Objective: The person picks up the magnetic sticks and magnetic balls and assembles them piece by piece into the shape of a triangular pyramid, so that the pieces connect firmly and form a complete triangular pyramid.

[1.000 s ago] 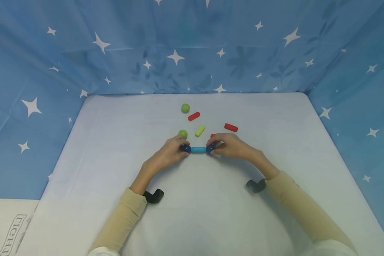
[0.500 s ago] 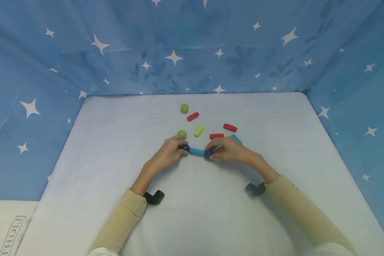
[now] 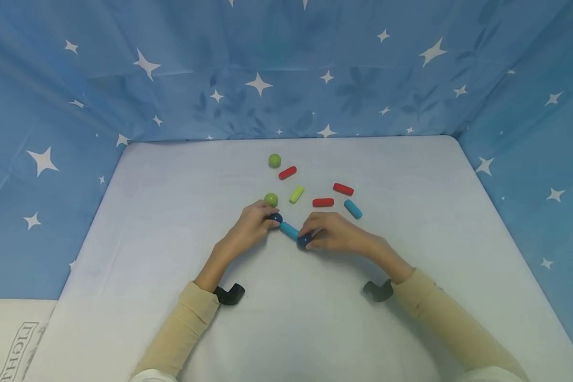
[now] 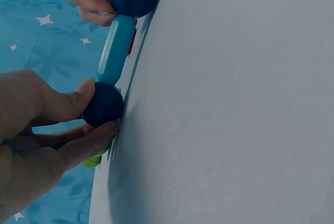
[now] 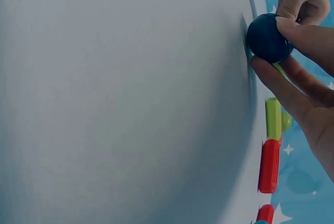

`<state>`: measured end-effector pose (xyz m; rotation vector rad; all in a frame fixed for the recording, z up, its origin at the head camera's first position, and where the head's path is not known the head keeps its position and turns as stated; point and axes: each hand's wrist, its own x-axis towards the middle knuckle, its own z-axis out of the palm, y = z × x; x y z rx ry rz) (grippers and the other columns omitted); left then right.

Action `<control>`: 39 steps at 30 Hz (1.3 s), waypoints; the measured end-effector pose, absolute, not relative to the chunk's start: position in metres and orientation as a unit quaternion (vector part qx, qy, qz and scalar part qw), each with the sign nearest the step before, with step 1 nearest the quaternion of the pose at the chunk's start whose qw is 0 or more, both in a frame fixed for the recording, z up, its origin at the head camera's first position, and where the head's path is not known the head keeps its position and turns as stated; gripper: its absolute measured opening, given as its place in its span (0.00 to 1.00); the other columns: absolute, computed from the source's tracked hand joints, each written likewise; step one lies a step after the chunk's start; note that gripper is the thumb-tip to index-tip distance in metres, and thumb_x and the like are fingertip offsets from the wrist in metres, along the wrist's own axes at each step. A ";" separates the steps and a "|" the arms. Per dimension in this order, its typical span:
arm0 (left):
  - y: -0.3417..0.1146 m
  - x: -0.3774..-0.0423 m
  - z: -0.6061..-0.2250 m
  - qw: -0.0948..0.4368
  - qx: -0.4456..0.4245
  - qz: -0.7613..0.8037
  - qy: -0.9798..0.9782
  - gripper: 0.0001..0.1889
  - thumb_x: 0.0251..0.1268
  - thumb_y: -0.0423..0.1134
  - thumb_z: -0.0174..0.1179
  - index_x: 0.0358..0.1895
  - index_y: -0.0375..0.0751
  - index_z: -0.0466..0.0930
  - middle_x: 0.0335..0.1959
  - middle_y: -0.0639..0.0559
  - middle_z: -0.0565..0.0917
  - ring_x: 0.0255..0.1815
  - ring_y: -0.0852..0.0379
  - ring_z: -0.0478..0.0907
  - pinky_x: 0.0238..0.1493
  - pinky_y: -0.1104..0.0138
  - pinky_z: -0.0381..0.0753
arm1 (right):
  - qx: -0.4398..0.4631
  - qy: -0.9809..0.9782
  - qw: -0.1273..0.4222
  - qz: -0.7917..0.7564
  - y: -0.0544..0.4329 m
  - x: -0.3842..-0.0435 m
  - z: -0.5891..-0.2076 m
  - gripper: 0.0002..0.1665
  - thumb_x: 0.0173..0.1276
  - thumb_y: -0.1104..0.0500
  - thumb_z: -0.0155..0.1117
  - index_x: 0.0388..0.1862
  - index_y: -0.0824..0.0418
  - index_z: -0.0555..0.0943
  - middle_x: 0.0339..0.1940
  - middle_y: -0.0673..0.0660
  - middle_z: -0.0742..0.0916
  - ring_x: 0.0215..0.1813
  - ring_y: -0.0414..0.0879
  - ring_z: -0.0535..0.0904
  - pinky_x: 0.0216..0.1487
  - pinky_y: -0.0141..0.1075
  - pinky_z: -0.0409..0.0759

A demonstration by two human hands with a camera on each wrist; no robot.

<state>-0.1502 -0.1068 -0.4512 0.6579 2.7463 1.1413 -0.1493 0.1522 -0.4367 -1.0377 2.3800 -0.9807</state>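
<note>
A light blue rod [image 3: 289, 231] links two dark blue balls, one at each end, and lies slanted in the head view. My left hand [image 3: 251, 225] pinches the far-left ball [image 4: 103, 105] between thumb and fingers. The near-right ball [image 5: 269, 38] is pinched by the thumb and fingers of my right hand [image 3: 334, 232]. In the left wrist view the rod appears to meet both balls; how deep its ends sit in them is hidden. Just beyond my left fingertips sits a green ball [image 3: 270, 200].
Beyond the hands on the white table [image 3: 172, 212] lie a second green ball [image 3: 274, 161], a yellow-green rod [image 3: 296, 194], a loose blue rod [image 3: 353, 209], and red rods, one of them [image 3: 323, 202] near my right hand. A starry blue curtain [image 3: 286, 53] borders the table.
My right hand has come nearer to me and slightly left, swinging the ball-and-rod piece from level to slanted. The loose blue rod and nearest red rod have come into full view. My left hand barely moved.
</note>
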 end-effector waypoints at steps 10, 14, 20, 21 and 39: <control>-0.105 -0.158 -0.448 0.041 0.212 0.383 0.898 0.17 0.69 0.29 0.65 0.57 0.24 0.82 0.50 0.35 0.83 0.54 0.43 0.82 0.56 0.55 0.84 | -0.397 0.832 0.187 -0.338 0.139 -0.148 -0.433 0.17 0.65 0.64 0.76 0.53 0.59 0.89 0.47 0.52 0.86 0.50 0.43 0.85 0.53 0.33 0.86; -0.106 -0.153 -0.449 0.055 0.197 0.388 0.899 0.17 0.68 0.30 0.66 0.58 0.25 0.83 0.52 0.36 0.83 0.54 0.45 0.82 0.56 0.56 0.85 | -0.385 0.838 0.208 -0.325 0.136 -0.143 -0.430 0.18 0.66 0.58 0.76 0.55 0.57 0.88 0.47 0.49 0.86 0.49 0.41 0.85 0.54 0.33 0.86; -0.102 -0.147 -0.452 0.059 0.201 0.392 0.896 0.17 0.68 0.30 0.67 0.57 0.26 0.83 0.50 0.38 0.83 0.51 0.47 0.82 0.53 0.58 0.85 | -0.322 0.879 0.133 -0.327 0.152 -0.145 -0.423 0.17 0.67 0.57 0.75 0.54 0.53 0.87 0.48 0.48 0.89 0.51 0.45 0.85 0.55 0.42 0.86; -0.100 -0.148 -0.451 0.061 0.209 0.393 0.893 0.17 0.69 0.31 0.66 0.57 0.26 0.83 0.50 0.38 0.83 0.50 0.48 0.82 0.52 0.58 0.85 | -0.310 0.888 0.111 -0.321 0.158 -0.148 -0.421 0.17 0.67 0.59 0.75 0.54 0.54 0.87 0.49 0.49 0.89 0.52 0.46 0.84 0.56 0.44 0.86; -0.106 -0.146 -0.452 0.059 0.194 0.386 0.900 0.16 0.67 0.30 0.68 0.55 0.27 0.85 0.48 0.40 0.84 0.49 0.51 0.82 0.50 0.62 0.86 | -0.256 0.933 0.092 -0.234 0.172 -0.194 -0.435 0.19 0.66 0.68 0.71 0.56 0.63 0.85 0.49 0.58 0.89 0.52 0.53 0.83 0.58 0.48 0.85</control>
